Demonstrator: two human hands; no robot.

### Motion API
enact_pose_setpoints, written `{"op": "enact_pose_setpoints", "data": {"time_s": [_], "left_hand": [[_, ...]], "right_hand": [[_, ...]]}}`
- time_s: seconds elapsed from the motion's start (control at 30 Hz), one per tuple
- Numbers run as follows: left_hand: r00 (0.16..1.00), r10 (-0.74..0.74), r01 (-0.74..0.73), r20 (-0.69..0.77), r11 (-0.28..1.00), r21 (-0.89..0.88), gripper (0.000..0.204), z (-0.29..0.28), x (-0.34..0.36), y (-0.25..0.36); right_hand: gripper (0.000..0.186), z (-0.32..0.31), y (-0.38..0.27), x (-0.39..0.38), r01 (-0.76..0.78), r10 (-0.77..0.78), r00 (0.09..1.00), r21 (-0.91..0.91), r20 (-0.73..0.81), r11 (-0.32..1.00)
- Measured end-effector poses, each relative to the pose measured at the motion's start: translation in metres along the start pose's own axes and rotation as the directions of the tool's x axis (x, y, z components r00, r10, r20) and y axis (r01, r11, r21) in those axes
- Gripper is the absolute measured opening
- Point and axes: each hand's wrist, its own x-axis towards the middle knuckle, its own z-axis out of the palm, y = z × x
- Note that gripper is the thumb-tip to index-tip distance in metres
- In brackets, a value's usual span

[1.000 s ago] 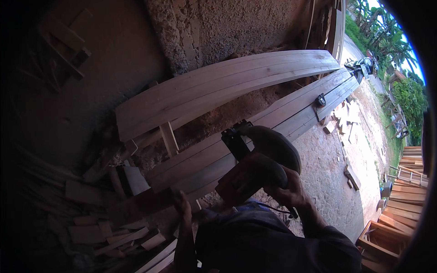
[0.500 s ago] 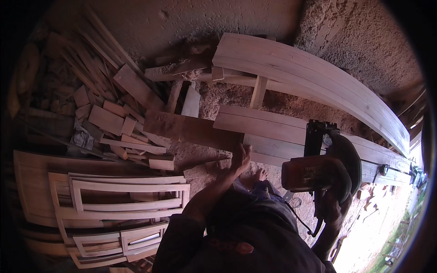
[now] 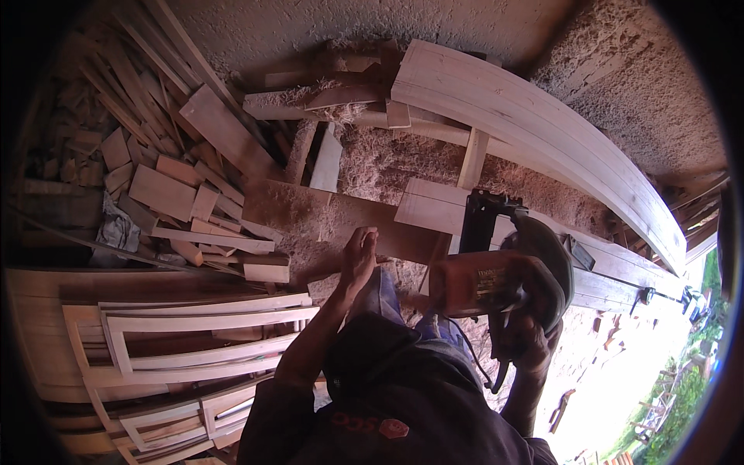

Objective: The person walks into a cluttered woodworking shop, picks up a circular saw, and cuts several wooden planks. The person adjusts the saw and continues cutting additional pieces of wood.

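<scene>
My right hand [image 3: 527, 341] is closed around the rear handle of a circular saw [image 3: 477, 283] with an orange-red motor housing and a dark guard. The saw is over the near pale plank [image 3: 430, 203], close to its left end; whether its base touches the wood I cannot tell. A cord runs down from the handle. My left hand [image 3: 359, 257] holds nothing, its fingers loosely extended, at the near edge of a brown board [image 3: 372, 221]. That board lies crosswise to the left of the pale plank and meets its end.
A wide pale curved beam [image 3: 535, 124] lies beyond, joined by a short crosspiece [image 3: 473, 159]. Offcuts [image 3: 163, 190] are heaped at the left. Wooden frames [image 3: 209, 364] are stacked at the lower left. Shavings cover the ground. A clamp [image 3: 645, 295] sits farther right along the plank.
My left hand has come away from the plank's left end and moved left. The saw in my right hand has shifted left along the plank. The view has shifted slightly.
</scene>
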Motion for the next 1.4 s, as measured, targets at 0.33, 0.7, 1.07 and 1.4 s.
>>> {"op": "enact_pose_setpoints", "data": {"time_s": [0.33,0.7,1.07,1.4], "left_hand": [[0.945,-0.121,0.092,0.305,0.990,0.109,0.032,-0.059,0.000,0.072],[0.975,0.025,-0.052,0.221,0.991,0.119,0.029,-0.032,-0.028,0.031],[0.978,0.022,-0.058,0.208,0.984,0.170,0.035,-0.036,-0.060,0.050],[0.872,0.191,-0.188,0.451,0.981,-0.053,0.105,-0.077,-0.117,0.129]], "right_hand": [[0.043,0.052,0.042,-0.029,-0.238,0.239,0.971,0.015,-0.018,0.971],[0.050,0.008,0.032,-0.059,-0.176,0.176,0.984,-0.022,0.023,0.984],[0.049,0.011,0.037,-0.056,-0.186,0.186,0.979,0.002,0.080,0.982],[0.042,0.057,0.050,-0.023,-0.382,0.365,0.910,0.052,0.197,0.923]]}}
